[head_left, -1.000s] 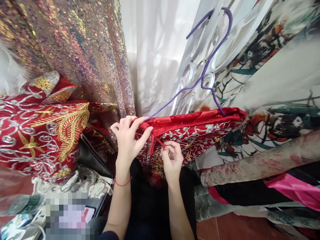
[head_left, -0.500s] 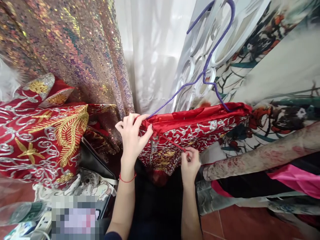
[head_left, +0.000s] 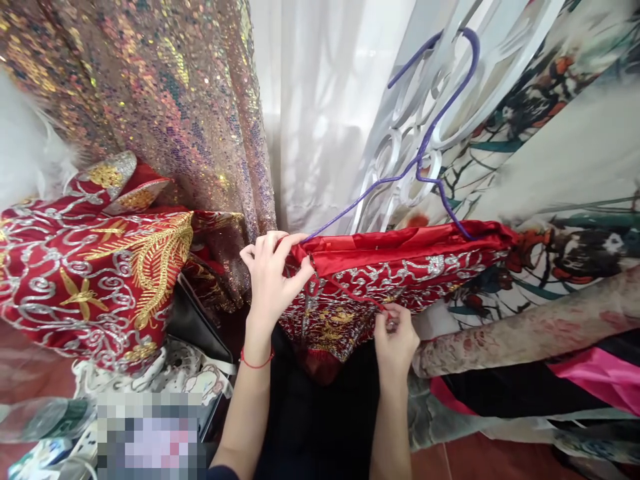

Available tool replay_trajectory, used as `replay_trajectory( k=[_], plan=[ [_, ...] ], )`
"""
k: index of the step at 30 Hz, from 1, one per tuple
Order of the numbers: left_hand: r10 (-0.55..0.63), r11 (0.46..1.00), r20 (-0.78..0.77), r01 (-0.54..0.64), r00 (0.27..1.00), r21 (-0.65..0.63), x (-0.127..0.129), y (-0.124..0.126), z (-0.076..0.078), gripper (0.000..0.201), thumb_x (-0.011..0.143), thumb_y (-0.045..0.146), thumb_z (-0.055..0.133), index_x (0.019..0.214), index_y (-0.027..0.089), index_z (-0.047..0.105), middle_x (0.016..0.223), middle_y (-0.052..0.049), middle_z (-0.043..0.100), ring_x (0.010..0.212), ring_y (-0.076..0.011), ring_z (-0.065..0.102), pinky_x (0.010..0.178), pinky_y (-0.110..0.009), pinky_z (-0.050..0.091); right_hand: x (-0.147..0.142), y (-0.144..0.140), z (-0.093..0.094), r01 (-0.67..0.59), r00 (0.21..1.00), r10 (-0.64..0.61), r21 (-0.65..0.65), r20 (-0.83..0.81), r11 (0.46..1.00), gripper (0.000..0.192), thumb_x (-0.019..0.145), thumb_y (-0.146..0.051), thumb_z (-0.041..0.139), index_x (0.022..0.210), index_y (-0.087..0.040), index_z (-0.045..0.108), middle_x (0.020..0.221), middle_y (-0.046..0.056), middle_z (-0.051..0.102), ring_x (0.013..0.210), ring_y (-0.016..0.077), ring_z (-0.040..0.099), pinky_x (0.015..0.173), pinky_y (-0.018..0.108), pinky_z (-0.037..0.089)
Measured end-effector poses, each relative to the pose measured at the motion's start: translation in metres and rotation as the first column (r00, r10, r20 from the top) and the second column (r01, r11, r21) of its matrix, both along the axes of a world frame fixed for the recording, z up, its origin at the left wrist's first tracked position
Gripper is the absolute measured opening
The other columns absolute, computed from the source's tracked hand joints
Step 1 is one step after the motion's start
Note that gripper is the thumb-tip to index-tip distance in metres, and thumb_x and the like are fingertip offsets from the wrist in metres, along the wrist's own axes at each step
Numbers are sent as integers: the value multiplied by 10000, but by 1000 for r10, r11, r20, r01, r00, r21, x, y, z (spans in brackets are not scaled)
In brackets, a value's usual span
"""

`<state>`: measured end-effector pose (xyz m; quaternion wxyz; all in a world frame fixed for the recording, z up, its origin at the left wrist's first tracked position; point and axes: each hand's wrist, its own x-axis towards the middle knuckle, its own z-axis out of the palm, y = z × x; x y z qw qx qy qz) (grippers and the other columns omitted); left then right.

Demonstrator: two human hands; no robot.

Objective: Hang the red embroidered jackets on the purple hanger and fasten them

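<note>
A red garment [head_left: 410, 257] with silver and gold embroidery hangs from a purple hanger [head_left: 383, 181], its satin edge uppermost. My left hand [head_left: 274, 270] grips the garment's left upper corner, thumb and fingers closed over the cloth beside the hanger's left arm. From that corner a thin red cord [head_left: 353, 293] runs down to the right, slightly slack, with a small loop near the left thumb. My right hand [head_left: 397, 337] pinches the cord's other end in front of the embroidered cloth.
Another red embroidered garment [head_left: 115, 287] lies at the left, before a sequined curtain [head_left: 175, 120]. A white openwork panel [head_left: 387, 160] stands behind the hanger. Rolled floral fabric [head_left: 530, 323] is at the right. A plastic bottle [head_left: 47, 419] lies at lower left.
The garment, hanger and both hands appear slightly lower and further right as the view shifts. The cord, taut before, now sags a little, and a loop shows near the left thumb.
</note>
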<state>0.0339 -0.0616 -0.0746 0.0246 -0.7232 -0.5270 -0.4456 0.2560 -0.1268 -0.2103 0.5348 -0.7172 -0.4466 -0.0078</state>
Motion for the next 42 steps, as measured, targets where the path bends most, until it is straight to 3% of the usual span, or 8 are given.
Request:
replay_trajectory(
  k=[5, 8, 13, 16, 25, 31, 36, 42],
  plan=[
    [-6, 998, -22, 5, 1000, -59, -2, -5, 4, 375, 806, 226, 591, 1168, 306, 644, 1149, -41, 641, 1100, -253, 556, 946, -411, 294, -58, 9, 58, -256, 963, 226, 244, 145, 935, 117, 915, -275, 576, 950, -216, 672, 945, 97, 675, 932, 237, 610, 866, 399, 487],
    [-30, 997, -53, 26, 998, -76, -3, -9, 3, 473, 765, 188, 569, 1222, 303, 610, 1200, -56, 625, 1144, -270, 540, 965, -424, 298, -86, 14, 85, -451, 873, 482, 243, -80, 859, 107, 881, -297, 646, 958, -225, 664, 877, 55, 651, 803, 187, 602, 744, 337, 507],
    [-16, 999, -96, 12, 995, -35, -6, -12, -2, 588, 745, 99, 487, 1284, 311, 590, 1232, -70, 616, 1180, -281, 526, 932, -438, 302, -114, 21, 99, -669, 275, 710, 401, -649, 625, 252, 813, -381, 722, 974, -234, 596, 728, -39, 534, 565, 85, 446, 491, 215, 370],
    [-45, 998, -58, 42, 997, -46, -8, -13, -4, 587, 773, 90, 432, 1291, 310, 597, 1226, -77, 614, 1177, -272, 524, 921, -439, 305, -120, 21, 101, -639, 90, 687, 488, -721, 595, 324, 772, -389, 758, 997, -237, 580, 737, -49, 517, 527, 58, 323, 436, 188, 260],
    [-8, 1000, 65, 10, 998, -22, 1, -14, 2, 282, 951, 424, 526, 1154, 287, 665, 1147, -65, 651, 1113, -251, 550, 934, -435, 290, -120, 25, 110, -530, 37, 611, 502, -791, 683, 413, 682, -420, 824, 852, -227, 501, 597, -104, 378, 497, 49, 276, 441, 171, 246],
    [43, 999, 56, -44, 998, 12, 6, -12, -1, 227, 924, 288, 555, 1113, 273, 680, 1119, -51, 654, 1077, -237, 561, 919, -417, 280, -122, 34, 114, -453, -58, 577, 536, -815, 712, 433, 633, -385, 865, 790, -210, 501, 500, -139, 356, 429, 19, 194, 404, 166, 165],
    [6, 1000, 40, -6, 999, 16, 2, -13, -2, 327, 984, 251, 403, 1183, 284, 662, 1150, -51, 630, 1109, -228, 543, 929, -414, 266, -122, 35, 119, -478, -158, 600, 592, -784, 649, 413, 647, -313, 821, 622, -206, 423, 439, -132, 323, 408, 9, 213, 405, 162, 186],
    [59, 997, 0, -59, 998, 40, 6, -13, -3, 300, 890, 327, 587, 1177, 276, 657, 1164, -69, 617, 1136, -262, 532, 938, -421, 272, -109, 25, 100, -565, -179, 614, 591, -768, 575, 267, 749, -317, 718, 669, -211, 487, 387, -141, 300, 356, 19, 174, 386, 173, 165]
  ],
)
